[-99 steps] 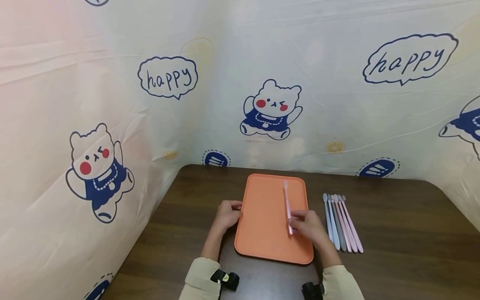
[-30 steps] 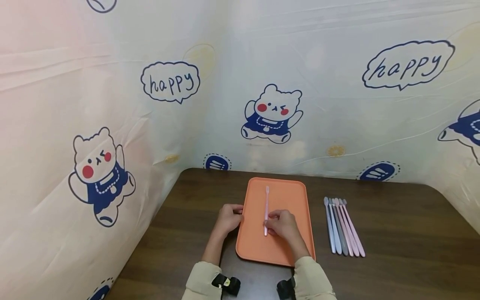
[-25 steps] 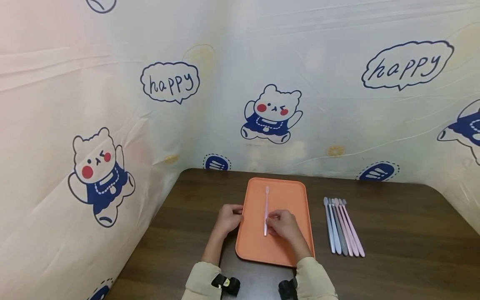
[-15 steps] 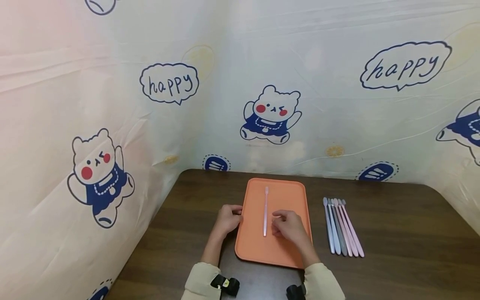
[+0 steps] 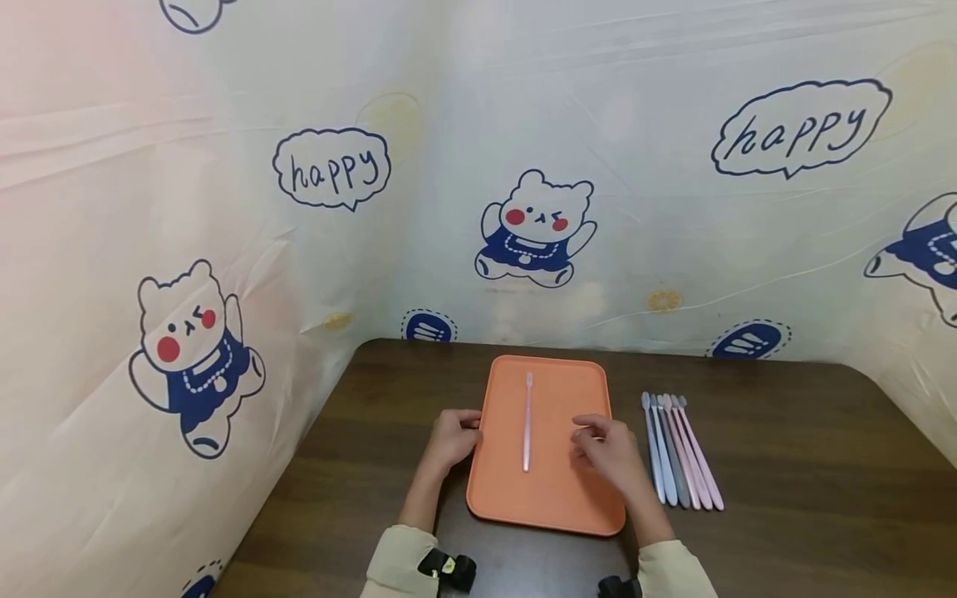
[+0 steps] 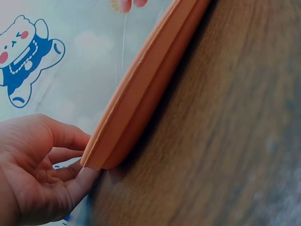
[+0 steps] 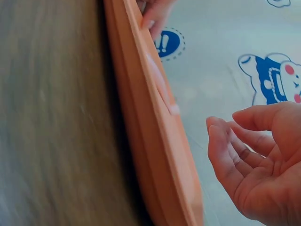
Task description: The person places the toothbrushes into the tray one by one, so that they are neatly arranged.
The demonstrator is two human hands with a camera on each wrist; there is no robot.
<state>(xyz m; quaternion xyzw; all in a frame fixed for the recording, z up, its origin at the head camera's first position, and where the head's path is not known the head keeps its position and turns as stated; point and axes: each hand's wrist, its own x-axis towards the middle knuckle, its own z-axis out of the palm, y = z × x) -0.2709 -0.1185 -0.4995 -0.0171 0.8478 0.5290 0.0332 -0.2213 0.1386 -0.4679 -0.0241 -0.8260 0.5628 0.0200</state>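
Note:
An orange tray (image 5: pixel 497 490) lies on the table with one pink toothbrush (image 5: pixel 527 428) lying lengthwise, left of its middle. My left hand (image 5: pixel 452 438) pinches the tray's left edge; in the left wrist view, thumb and fingers (image 6: pixel 70 136) meet at its rim. Above the tray's right side is my right hand (image 5: pixel 615 455), fingers loosely bent and holding nothing. The right wrist view shows a gap between that hand's thumb and fingers, beside the tray rim (image 7: pixel 164 141).
To the right of the tray, several toothbrushes (image 5: pixel 682 457) in blue, grey and pink lie side by side on the dark wooden table (image 5: pixel 807 465). A light printed curtain (image 5: pixel 643 124) hangs behind and around the table.
My right hand carried the pink toothbrush left across the tray, laid it down and let go, then moved back right. The left hand stays at the tray's edge.

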